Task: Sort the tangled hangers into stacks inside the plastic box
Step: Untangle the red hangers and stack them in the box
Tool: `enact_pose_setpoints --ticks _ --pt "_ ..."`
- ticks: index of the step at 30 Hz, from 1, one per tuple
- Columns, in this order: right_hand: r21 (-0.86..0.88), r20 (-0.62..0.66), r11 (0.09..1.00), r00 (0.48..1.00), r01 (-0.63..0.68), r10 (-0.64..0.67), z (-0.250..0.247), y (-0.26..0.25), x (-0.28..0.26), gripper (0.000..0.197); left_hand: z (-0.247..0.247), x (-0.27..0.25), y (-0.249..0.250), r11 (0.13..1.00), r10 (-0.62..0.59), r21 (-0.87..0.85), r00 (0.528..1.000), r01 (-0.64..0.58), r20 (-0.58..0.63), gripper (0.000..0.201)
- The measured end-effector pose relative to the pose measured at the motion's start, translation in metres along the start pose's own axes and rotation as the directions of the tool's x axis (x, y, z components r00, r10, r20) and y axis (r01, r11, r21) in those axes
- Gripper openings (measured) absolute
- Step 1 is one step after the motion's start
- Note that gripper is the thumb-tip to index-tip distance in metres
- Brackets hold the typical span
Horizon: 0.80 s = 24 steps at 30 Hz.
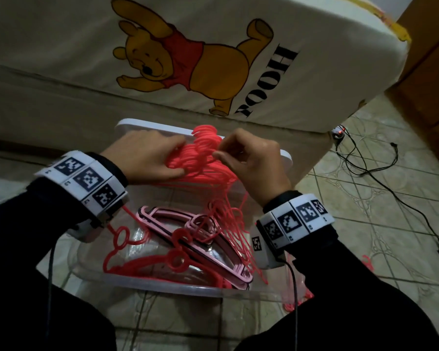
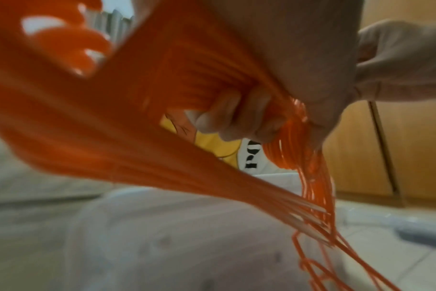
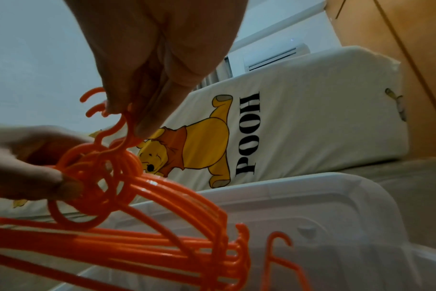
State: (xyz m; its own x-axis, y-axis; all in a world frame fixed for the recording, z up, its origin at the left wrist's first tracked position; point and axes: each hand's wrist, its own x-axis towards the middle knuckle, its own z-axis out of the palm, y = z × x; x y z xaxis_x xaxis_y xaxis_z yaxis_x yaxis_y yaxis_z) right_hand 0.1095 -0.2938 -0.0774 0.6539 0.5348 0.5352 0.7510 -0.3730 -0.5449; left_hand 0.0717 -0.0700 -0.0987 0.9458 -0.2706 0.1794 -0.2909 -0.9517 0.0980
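Note:
A thick bundle of thin red-orange hangers (image 1: 200,158) (image 2: 142,110) (image 3: 142,242) hangs above the clear plastic box (image 1: 188,290). My left hand (image 1: 147,158) (image 2: 239,120) grips the bundle near the necks, fingers curled under it. My right hand (image 1: 241,160) (image 3: 135,114) pinches one hanger hook (image 3: 123,126) at the top of the bundle. Inside the box lie a stack of pink hangers (image 1: 188,231) and a few loose red-orange hangers (image 1: 147,264).
The box's white lid (image 1: 287,158) (image 3: 299,198) leans behind the box against a mattress with a cartoon bear print (image 1: 188,59) (image 3: 286,126). Black cables (image 1: 380,178) trail over the tiled floor at right. More red-orange hangers (image 1: 368,262) lie on the floor to the right.

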Motion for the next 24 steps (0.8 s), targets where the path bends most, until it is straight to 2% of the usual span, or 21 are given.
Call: enact_pose_setpoints --ticks 3,5,7,9,11,13,17,24 --pt "-0.026 0.014 0.998 0.998 -0.057 0.057 0.001 0.012 0.002 0.008 0.003 -0.004 -0.008 0.974 -0.014 0.226 1.0 0.012 0.009 0.048" --pt "-0.111 0.077 0.981 0.983 -0.16 0.169 0.0 0.029 0.002 0.009 0.007 -0.007 -0.011 0.953 -0.046 0.301 0.999 0.035 0.028 0.043" --pt "-0.305 0.236 0.92 0.916 -0.247 0.324 0.002 0.051 -0.003 0.011 0.008 -0.008 -0.014 0.946 -0.065 0.319 0.997 0.049 0.041 0.042" --pt "-0.462 0.365 0.842 0.806 -0.278 0.466 0.01 0.07 -0.013 0.014 0.008 -0.009 -0.019 0.95 -0.065 0.31 0.997 0.048 0.042 0.045" --pt "-0.492 0.426 0.812 0.726 -0.314 0.539 0.023 0.08 -0.023 0.016 0.006 -0.009 -0.023 0.96 -0.057 0.275 0.998 0.045 0.036 0.05" --pt "-0.485 0.449 0.802 0.688 -0.348 0.57 0.038 0.085 -0.03 0.023 0.005 -0.008 -0.026 0.975 -0.048 0.217 0.998 0.036 0.05 0.059" --pt "-0.453 0.46 0.79 0.65 -0.413 0.604 0.062 0.086 -0.039 0.033 0.003 -0.007 -0.028 0.986 -0.035 0.164 0.996 0.021 0.084 0.073" --pt "-0.409 0.431 0.799 0.679 -0.441 0.595 0.081 0.084 -0.053 0.012 -0.006 -0.015 -0.023 0.997 -0.055 0.06 0.99 0.047 0.134 0.061"
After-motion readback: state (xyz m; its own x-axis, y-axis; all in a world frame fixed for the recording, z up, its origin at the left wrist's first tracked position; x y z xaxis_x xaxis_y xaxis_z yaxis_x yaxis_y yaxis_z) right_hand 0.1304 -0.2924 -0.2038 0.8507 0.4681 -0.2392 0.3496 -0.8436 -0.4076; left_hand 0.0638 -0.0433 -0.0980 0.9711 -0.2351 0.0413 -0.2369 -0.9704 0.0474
